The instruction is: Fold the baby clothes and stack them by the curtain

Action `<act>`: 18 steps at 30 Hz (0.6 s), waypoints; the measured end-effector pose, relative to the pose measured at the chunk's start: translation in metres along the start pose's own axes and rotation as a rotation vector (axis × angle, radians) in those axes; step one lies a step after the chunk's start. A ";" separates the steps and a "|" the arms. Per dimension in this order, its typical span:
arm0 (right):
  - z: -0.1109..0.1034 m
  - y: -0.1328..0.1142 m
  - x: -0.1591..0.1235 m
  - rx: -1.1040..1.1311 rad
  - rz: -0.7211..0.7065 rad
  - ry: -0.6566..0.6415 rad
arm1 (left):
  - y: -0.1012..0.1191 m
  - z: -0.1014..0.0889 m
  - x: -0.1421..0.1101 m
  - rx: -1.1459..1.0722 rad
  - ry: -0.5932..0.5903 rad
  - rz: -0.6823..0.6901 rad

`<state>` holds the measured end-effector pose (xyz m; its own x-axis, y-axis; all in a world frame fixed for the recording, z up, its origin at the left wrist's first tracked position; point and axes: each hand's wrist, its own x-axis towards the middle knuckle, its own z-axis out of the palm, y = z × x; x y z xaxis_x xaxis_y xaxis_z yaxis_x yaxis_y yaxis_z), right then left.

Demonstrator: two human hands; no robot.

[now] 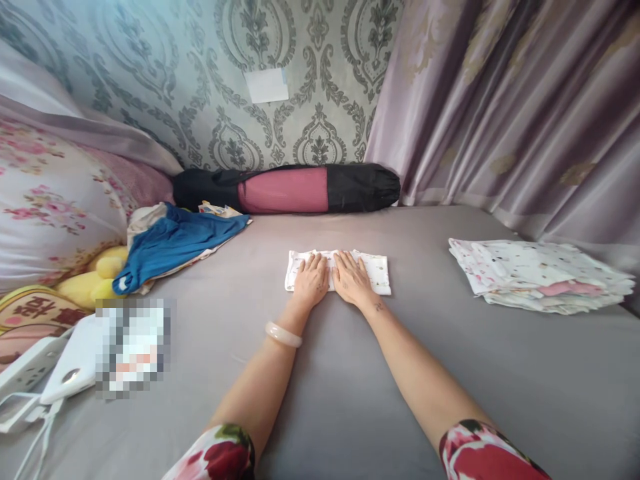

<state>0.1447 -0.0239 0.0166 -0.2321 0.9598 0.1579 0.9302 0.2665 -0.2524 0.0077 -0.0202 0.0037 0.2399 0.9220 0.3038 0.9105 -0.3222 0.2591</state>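
A small white cloth [379, 273] with a fine print lies folded into a flat rectangle on the grey bed sheet [320, 373]. My left hand [313, 279] rests palm down on its left half, fingers stretched toward the far edge. Beside it, my right hand [351, 277] presses flat on the middle and right part. The two hands almost touch at the thumbs. Parts of the cloth are hidden beneath them. Off to the right lies a stack of similar white printed cloths [530, 273], with a pink patch showing near its front.
A black and pink rolled bag [285, 189] lies along the wall. At left are blue clothing [183, 240], a yellow plush toy [97, 280], a floral pillow [55, 200], a power strip [33, 363] and a white device with cables [75, 363]. Purple curtains [500, 100] hang at right.
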 end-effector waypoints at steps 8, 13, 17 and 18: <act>0.002 0.009 -0.001 -0.036 0.075 0.018 | 0.005 0.005 0.000 0.031 -0.049 0.025; 0.004 0.010 0.000 -0.037 0.068 0.010 | 0.004 0.010 0.001 0.036 -0.040 0.010; 0.002 0.011 0.000 -0.024 0.063 -0.015 | 0.005 0.007 0.001 -0.005 -0.048 -0.003; 0.000 0.012 0.000 -0.022 0.065 -0.019 | 0.005 0.006 0.001 -0.015 -0.048 -0.005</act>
<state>0.1555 -0.0210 0.0133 -0.1757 0.9767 0.1235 0.9496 0.2012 -0.2403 0.0146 -0.0194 0.0002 0.2513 0.9329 0.2580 0.9069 -0.3201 0.2741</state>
